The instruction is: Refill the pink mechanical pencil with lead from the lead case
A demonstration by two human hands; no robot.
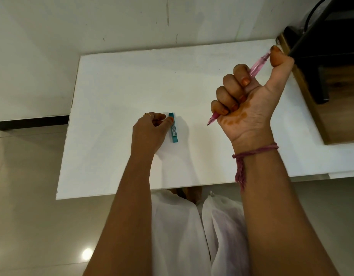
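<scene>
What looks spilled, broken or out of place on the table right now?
Nothing stands out. The lead case lies flat on the table, left hand touching its top end. The right hand grips the pencil, which looks intact. No loose leads visible.
</scene>
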